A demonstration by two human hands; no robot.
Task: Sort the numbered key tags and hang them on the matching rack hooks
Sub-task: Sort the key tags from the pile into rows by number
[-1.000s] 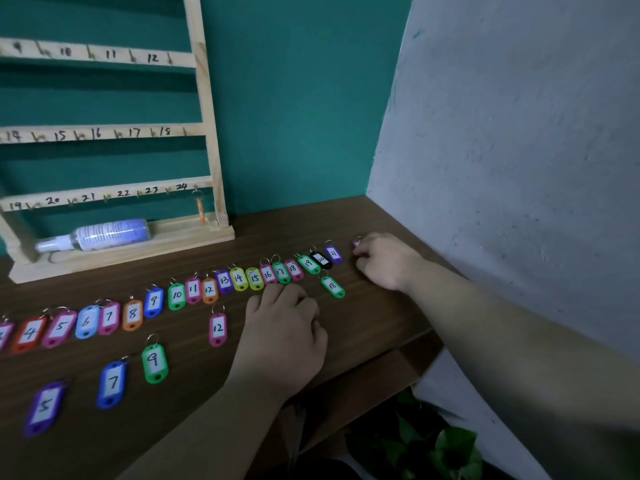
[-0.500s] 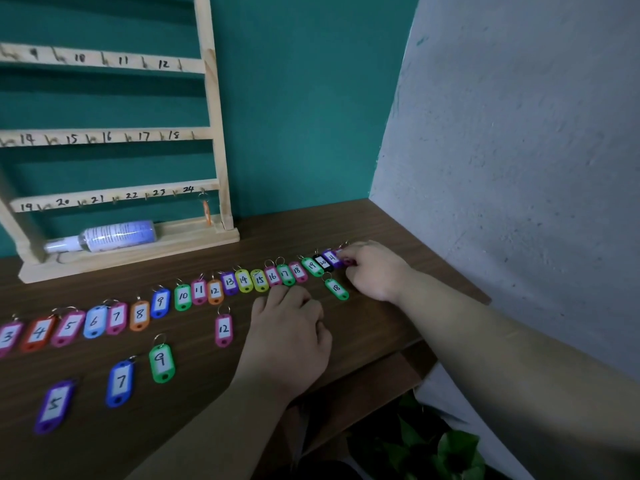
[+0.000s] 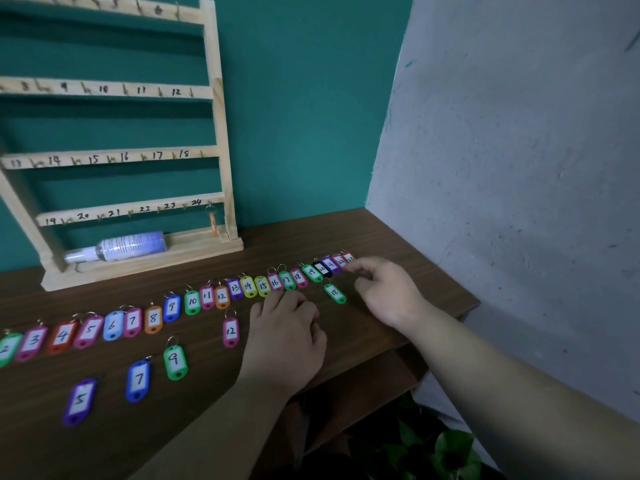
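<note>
The wooden rack (image 3: 221, 161) stood at the back of the brown table (image 3: 398, 237) against the teal wall, its rails numbered by hand, and both hands worked low in front of it and off to its right. The left hand (image 3: 284, 337) lay palm down on the table, forearm coming up from the near edge, knuckles bent and fingers tucked loosely toward the tags marked 15 to 17 – it held nothing. The right hand (image 3: 384, 292) reached farther from the rack, wrist raised a little off the wood, fingers loosely curled with the forefinger pointing at the red tag 23 (image 3: 349, 258); the tip seemed to touch that tag, though blur left this unsure, and nothing sat between finger and thumb. The two hands were apart, with the spare green tag 18 (image 3: 335, 293) lying between them. The row of key tags (image 3: 207, 297) ran in number order across the table in front of the rack's base, from low numbers well left of it to 23 past its right post. Nearer the table's front edge than the row lay a pink tag 12 (image 3: 231, 332), a green tag 9 (image 3: 175, 362), a blue tag 7 (image 3: 138, 380) and a purple tag 5 (image 3: 79, 401). One orange tag (image 3: 213, 223) hung edge-on from the rack's last hook on the lowest rail, by the number 24 – and a plastic bottle (image 3: 128, 247) lay on its side on the rack's base.
</note>
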